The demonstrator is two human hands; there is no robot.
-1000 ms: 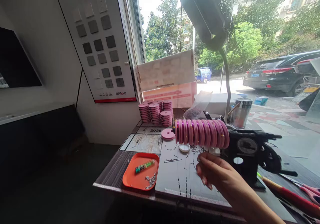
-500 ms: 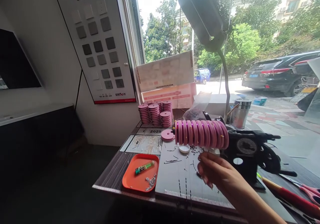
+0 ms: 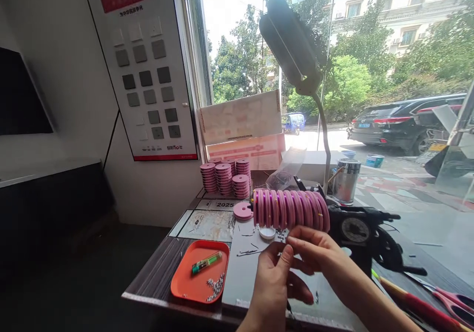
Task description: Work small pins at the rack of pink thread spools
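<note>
On the dark wood-grain desk (image 3: 159,273), a row of pink foam spools (image 3: 291,208) sits threaded on the black hand-crank winder (image 3: 365,233), while just beneath it the right hand (image 3: 318,253) and left hand (image 3: 272,285) meet, fingertips pinched together on something too fine to make out, so the next move seems to call for delicate, steady fingers.

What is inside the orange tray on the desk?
The orange tray holds a green lighter and a small heap of tiny silver pieces near its front right corner. Nothing covers it, though the pieces are too small to identify.
</note>
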